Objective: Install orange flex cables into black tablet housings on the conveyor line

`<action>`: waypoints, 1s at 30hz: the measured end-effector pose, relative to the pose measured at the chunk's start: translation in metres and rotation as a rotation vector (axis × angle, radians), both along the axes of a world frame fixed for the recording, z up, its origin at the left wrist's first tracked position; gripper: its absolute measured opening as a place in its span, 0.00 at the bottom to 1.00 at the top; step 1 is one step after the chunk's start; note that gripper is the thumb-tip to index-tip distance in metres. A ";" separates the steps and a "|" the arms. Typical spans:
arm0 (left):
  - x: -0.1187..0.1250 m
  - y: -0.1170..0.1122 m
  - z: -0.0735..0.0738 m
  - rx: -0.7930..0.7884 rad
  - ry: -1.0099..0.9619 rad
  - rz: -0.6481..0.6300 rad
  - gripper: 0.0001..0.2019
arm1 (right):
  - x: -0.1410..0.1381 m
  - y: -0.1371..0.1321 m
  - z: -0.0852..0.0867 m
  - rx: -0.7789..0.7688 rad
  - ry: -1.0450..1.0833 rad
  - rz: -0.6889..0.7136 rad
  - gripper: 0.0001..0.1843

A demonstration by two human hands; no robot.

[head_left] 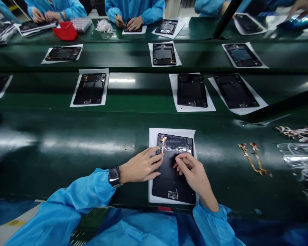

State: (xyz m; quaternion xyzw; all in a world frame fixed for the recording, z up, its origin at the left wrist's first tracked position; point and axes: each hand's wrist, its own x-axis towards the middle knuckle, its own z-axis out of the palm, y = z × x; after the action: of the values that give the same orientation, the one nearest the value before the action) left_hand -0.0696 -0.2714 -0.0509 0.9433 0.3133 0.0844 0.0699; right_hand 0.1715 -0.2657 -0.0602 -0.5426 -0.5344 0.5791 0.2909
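Observation:
A black tablet housing lies on a white sheet in front of me, its inner side up. My left hand rests over its left edge, fingers spread, fingertips near an orange flex cable at the upper left of the housing. Above the middle of the housing, my right hand is closed in a pinch. A bit of orange flex cable shows at its fingertips; the rest of what it grips is hidden. Near the lower edge of the housing sits a small circuit board.
Loose flex cables lie to the right, by a cable heap and clear plastic. Beyond are more housings on sheets, a dark post and a red bin. Co-workers' hands work across the table.

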 end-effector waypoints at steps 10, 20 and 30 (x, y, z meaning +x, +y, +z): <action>-0.004 -0.003 -0.006 -0.060 -0.078 -0.006 0.20 | -0.004 -0.012 0.027 0.271 -0.380 0.192 0.09; -0.017 -0.011 -0.014 -0.113 -0.226 -0.022 0.17 | -0.035 -0.009 0.032 0.650 -0.747 0.513 0.11; -0.021 -0.015 -0.017 -0.163 -0.255 -0.004 0.18 | -0.053 -0.016 0.026 0.692 -0.782 0.440 0.12</action>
State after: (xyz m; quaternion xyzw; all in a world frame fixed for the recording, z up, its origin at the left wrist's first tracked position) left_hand -0.0907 -0.2865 -0.0681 0.9167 0.3057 0.1780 0.1856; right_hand 0.1182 -0.2814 -0.0338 -0.4657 -0.8615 0.1731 0.1045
